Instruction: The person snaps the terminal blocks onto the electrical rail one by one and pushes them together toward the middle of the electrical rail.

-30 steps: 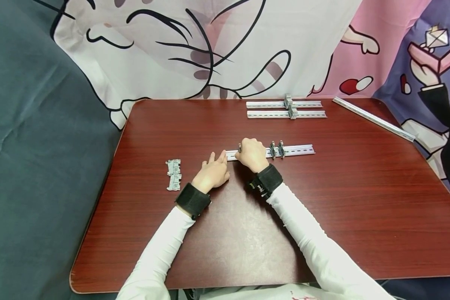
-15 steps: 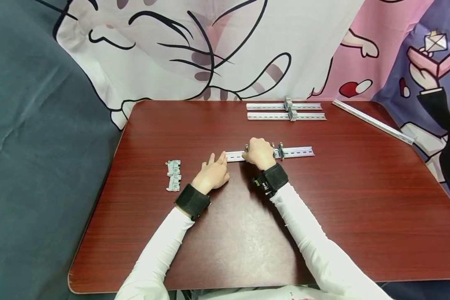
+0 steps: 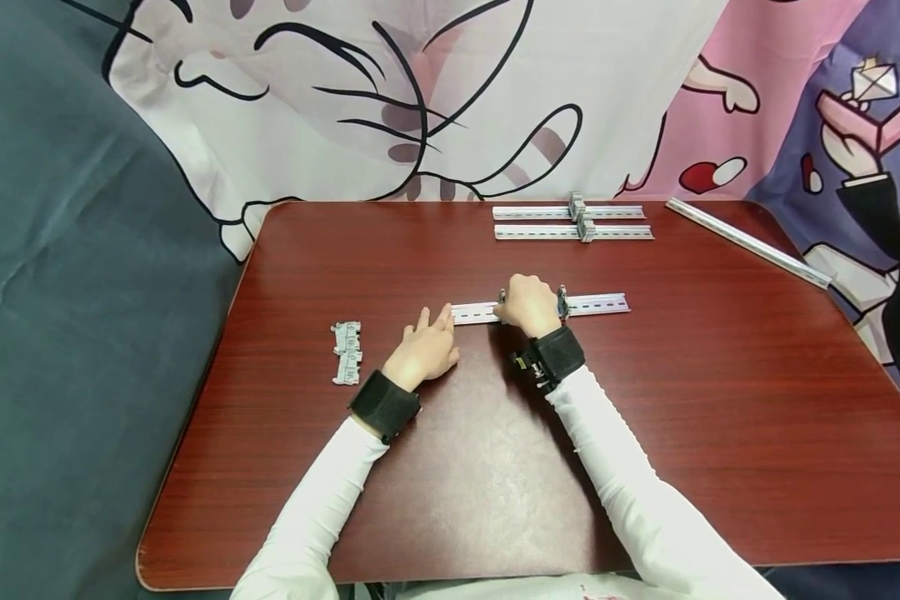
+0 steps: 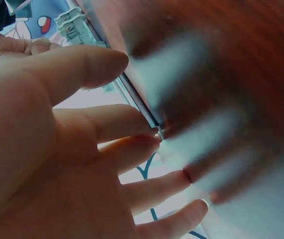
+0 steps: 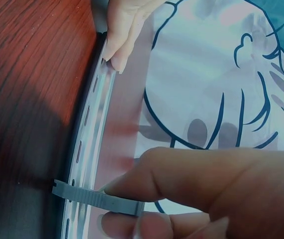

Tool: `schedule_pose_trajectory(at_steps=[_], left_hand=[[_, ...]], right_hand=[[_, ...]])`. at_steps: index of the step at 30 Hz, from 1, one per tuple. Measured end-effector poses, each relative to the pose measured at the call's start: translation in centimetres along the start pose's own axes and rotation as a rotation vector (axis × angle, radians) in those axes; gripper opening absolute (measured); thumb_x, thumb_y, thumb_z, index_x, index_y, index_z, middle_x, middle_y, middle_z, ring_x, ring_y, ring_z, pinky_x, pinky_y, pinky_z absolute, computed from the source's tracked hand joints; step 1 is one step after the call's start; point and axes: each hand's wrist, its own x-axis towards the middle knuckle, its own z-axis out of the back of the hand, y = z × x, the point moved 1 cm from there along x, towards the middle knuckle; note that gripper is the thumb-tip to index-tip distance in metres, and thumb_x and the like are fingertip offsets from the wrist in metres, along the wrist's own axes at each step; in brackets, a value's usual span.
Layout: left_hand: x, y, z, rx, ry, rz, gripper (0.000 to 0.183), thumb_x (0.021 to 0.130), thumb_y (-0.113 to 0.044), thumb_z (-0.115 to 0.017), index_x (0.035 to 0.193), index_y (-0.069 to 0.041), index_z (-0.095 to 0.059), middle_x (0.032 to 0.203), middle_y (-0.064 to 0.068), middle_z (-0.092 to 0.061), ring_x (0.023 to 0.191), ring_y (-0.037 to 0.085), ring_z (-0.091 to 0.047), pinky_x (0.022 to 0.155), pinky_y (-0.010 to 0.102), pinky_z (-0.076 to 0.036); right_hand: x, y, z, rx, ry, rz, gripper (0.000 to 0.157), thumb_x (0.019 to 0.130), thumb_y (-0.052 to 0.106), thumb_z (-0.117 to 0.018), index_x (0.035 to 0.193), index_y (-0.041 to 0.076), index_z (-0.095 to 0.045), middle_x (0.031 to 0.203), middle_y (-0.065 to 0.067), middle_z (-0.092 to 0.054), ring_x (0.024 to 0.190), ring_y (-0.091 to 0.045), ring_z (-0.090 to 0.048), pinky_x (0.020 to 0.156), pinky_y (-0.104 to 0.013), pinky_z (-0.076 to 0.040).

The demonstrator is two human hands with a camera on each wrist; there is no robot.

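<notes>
A slotted metal DIN rail [image 3: 600,304] lies across the middle of the table. My left hand [image 3: 422,350] has its fingers outstretched, and the fingertips touch the rail's left end. My right hand [image 3: 530,307] pinches a thin grey plastic rail clip [image 5: 94,198] between thumb and fingers; the clip sits across the rail. Just right of that hand, another rail clip [image 3: 562,302] stands on the rail. In the head view the right hand covers part of the rail.
Grey plastic pieces [image 3: 347,352] lie end to end at the left. Two rails at the back, a farther one [image 3: 525,212] and a nearer one [image 3: 532,232], each carry grey clips. A longer bare rail [image 3: 750,242] lies slanted at the back right. Behind the table hangs a printed curtain [image 3: 495,100].
My right hand has slid right along the rail with the pinched clip, nearing the other clips and now covering one of them. My left hand has stayed at the rail's left end.
</notes>
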Motion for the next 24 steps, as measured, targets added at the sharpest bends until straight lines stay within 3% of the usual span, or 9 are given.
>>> schedule_pose_trajectory(at_steps=[5,16,24], left_hand=[[0.0,0.1,0.1,-0.005,0.008,0.001,0.062,0.102,-0.027,-0.046,0.153,0.0,-0.022,0.164,0.008,-0.006,0.149,0.041,-0.007,0.113,0.058,-0.025],[0.0,0.1,0.0,-0.014,0.001,0.0,0.062,0.101,-0.027,-0.046,0.152,0.0,-0.023,0.164,0.009,-0.006,0.149,0.042,-0.007,0.113,0.059,-0.025],[0.0,0.2,0.1,-0.005,0.003,-0.001,0.063,0.101,-0.028,-0.046,0.152,0.001,-0.022,0.164,0.01,-0.006,0.149,0.043,-0.007,0.113,0.059,-0.026]], right_hand=[[0.1,-0.1,0.2,-0.003,0.015,-0.01,0.028,0.08,0.026,-0.069,0.062,0.012,-0.054,0.088,-0.017,-0.068,0.087,-0.037,-0.067,0.07,-0.052,-0.054],[0.3,-0.5,0.7,-0.034,-0.001,-0.089,0.022,0.076,0.028,-0.072,0.08,0.007,-0.065,0.107,-0.021,-0.069,0.099,-0.04,-0.065,0.079,-0.053,-0.053],[0.6,-1.6,1.4,-0.009,0.009,-0.135,0.037,0.072,0.03,-0.076,0.096,0.002,-0.069,0.111,-0.024,-0.068,0.1,-0.041,-0.065,0.076,-0.052,-0.054]])
